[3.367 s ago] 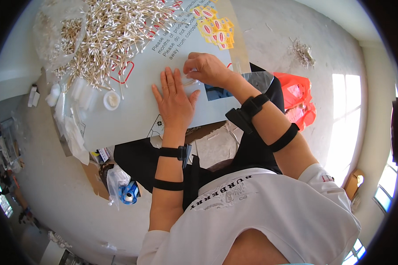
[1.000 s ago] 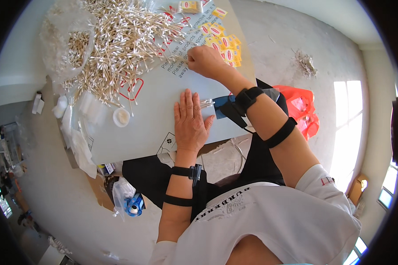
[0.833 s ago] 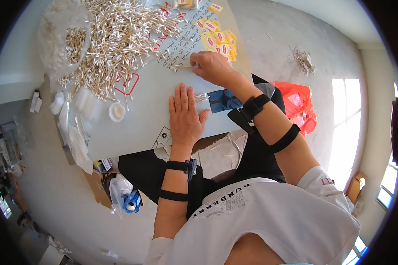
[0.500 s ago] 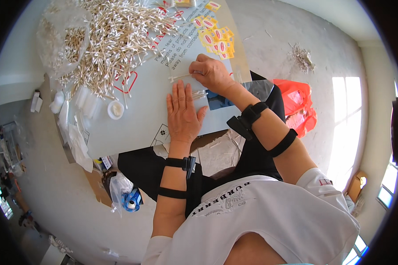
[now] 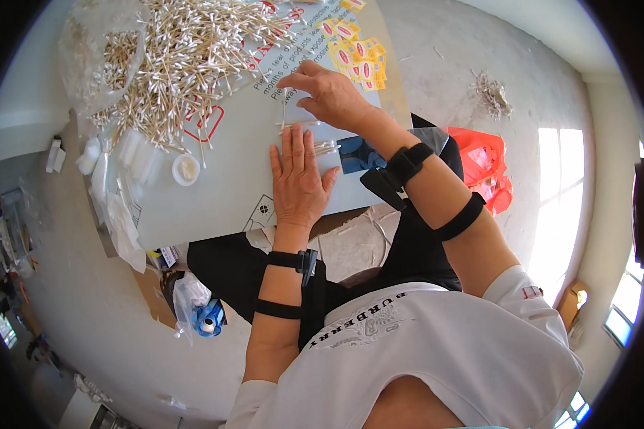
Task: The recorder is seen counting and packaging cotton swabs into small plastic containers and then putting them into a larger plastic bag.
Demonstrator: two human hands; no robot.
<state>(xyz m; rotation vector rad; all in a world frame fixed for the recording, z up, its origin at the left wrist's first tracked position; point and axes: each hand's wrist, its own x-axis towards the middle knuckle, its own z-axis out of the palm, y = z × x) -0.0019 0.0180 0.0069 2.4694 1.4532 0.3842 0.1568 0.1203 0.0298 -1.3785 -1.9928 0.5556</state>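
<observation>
My left hand (image 5: pixel 298 179) lies flat with its fingers stretched out on the grey sheet-covered table (image 5: pixel 229 193). A small bunch of cotton swabs (image 5: pixel 326 148) lies beside its fingers, partly hidden under them. Just past the fingertips rests another cotton swab (image 5: pixel 304 124), lying crosswise. My right hand (image 5: pixel 330 94) hovers beyond the left, thumb and forefinger apart. At its forefinger tip is the end of a single swab (image 5: pixel 285 109) pointing away from me. A large heap of loose cotton swabs (image 5: pixel 186 64) covers the far left of the table.
Yellow and white paper labels (image 5: pixel 361 61) lie at the far right of the table. A small round white tub (image 5: pixel 187 170) and clear plastic containers (image 5: pixel 137 157) stand on the left. A dark blue printed piece (image 5: pixel 359 155) is near the right edge. A red bag (image 5: pixel 479 168) sits beyond it.
My right hand has moved away from me and to the left, its fingers spreading apart. A swab now points away from me at its forefinger. My left hand stays flat in place.
</observation>
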